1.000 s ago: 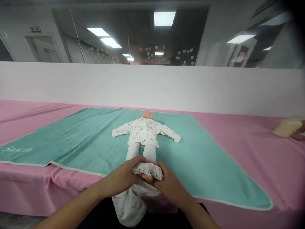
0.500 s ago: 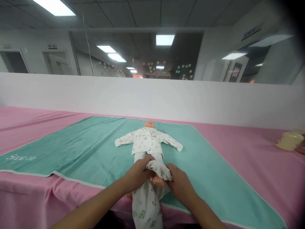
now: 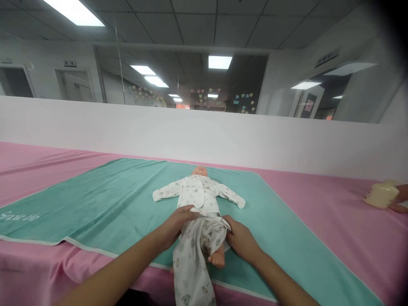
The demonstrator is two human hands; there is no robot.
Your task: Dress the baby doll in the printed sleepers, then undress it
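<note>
A baby doll (image 3: 200,171) lies on its back in a white printed jacket (image 3: 193,191), arms spread wide, head away from me. White printed pants (image 3: 191,255) are bunched around its legs. One pant leg hangs toward me over the edge; a bare foot (image 3: 217,257) pokes out of the other. My left hand (image 3: 179,223) grips the pants near the doll's upper leg on the left. With closed fingers, my right hand (image 3: 240,239) holds the bunched cloth on the right side. The doll's other foot is mostly hidden.
Under the doll spreads a green towel (image 3: 111,204) on a pink cloth (image 3: 318,199). At the far right another person's hand (image 3: 402,197) touches a pale yellow container (image 3: 381,195). A white low wall (image 3: 159,131) with glass above stands behind.
The bunched pants have been drawn up the doll's leg, and the foot now sticks out below the cloth. My left hand has shifted slightly up and left. The view tilts up a little.
</note>
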